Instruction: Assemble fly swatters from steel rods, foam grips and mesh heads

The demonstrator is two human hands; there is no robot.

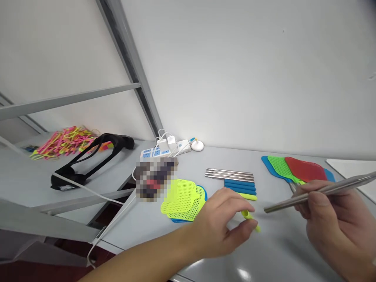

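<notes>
On our grey table (232, 156), our right hand (329, 219) pinches a metal rod (286, 203), leaving its tip free, probably for control. Blue tubes (241, 187) lie side by side, perhaps for easy picking. Our left hand (216, 223) pinches a small yellow tube (247, 215), its mouth uncovered.

Pixelation hides one item (155, 180); the metal rod (337, 188) runs off-frame.

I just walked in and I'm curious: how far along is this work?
Possibly done: the red, green and blue mesh paddles, though the right hand partly hides them. In hand: a metal rod there, a yellow-green tube in the left hand. Apparently left: the laid-out rods, blue tubes and yellow-green paddles.
</notes>
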